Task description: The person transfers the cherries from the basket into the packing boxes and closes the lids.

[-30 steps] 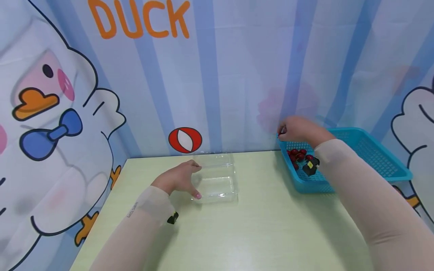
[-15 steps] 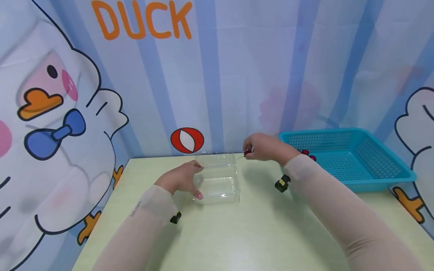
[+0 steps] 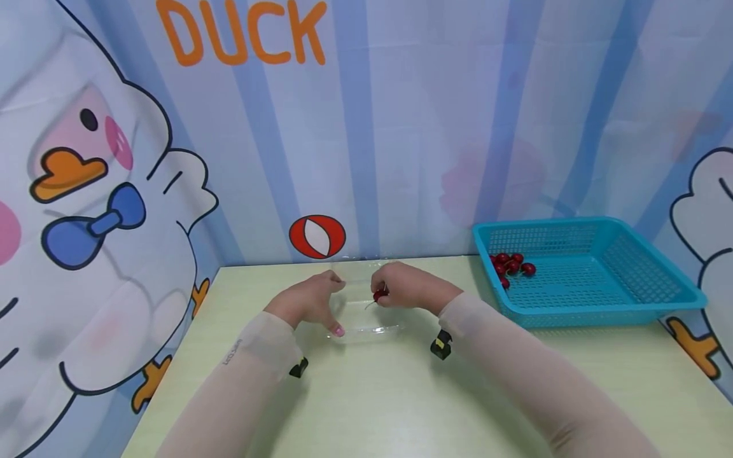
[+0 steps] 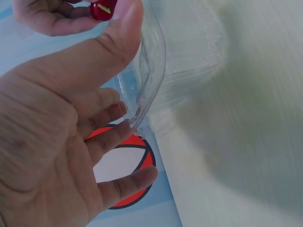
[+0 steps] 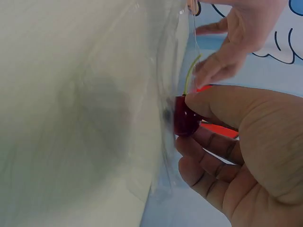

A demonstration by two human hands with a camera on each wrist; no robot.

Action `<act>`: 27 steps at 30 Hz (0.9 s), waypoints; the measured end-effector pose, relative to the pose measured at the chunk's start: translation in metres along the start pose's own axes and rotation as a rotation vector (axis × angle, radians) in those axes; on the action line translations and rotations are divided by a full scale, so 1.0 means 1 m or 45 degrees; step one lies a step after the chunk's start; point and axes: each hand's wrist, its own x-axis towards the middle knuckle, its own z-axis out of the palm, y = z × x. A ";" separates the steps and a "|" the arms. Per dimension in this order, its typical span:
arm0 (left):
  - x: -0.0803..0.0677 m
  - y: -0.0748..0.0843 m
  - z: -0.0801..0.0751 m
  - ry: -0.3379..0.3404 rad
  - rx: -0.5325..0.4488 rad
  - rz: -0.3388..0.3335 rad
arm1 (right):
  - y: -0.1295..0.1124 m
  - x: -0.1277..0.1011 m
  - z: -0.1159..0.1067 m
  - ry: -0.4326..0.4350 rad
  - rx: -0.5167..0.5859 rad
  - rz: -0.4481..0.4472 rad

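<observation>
My right hand (image 3: pixel 403 286) pinches a dark red cherry (image 5: pixel 185 117) between thumb and fingertips, its thin green stem pointing out. The cherry is over the clear plastic box (image 3: pixel 366 329), which lies on the table with its lid folded back toward the wall. At the box's left end, my left hand (image 3: pixel 306 299) holds it, thumb at the front corner and fingers toward the back. In the left wrist view, those fingers (image 4: pixel 111 142) reach along the outside of the transparent rim. Part of the box is hidden behind the right hand.
A blue plastic basket (image 3: pixel 607 312) stands on the right of the table (image 3: pixel 378 407), with several cherries (image 3: pixel 512 266) in its left end. A printed curtain (image 3: pixel 401 127) with duck drawings hangs right behind the table's back edge.
My right hand has lifted the cherry out of the blue basket's left side and carried it left, over the clear box. The left hand has stayed at the box.
</observation>
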 end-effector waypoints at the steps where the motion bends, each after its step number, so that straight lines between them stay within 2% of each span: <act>1: 0.000 0.001 0.000 0.001 0.007 0.003 | -0.001 0.002 0.004 -0.006 0.010 0.010; 5: -0.002 0.002 -0.002 0.001 0.030 0.019 | -0.006 0.010 0.014 -0.048 0.031 0.049; 11: -0.004 0.004 -0.003 -0.001 0.050 0.011 | -0.009 0.015 0.023 -0.113 -0.022 0.065; 27: -0.003 0.004 -0.001 0.000 0.057 0.012 | -0.011 0.021 0.031 -0.159 -0.074 0.093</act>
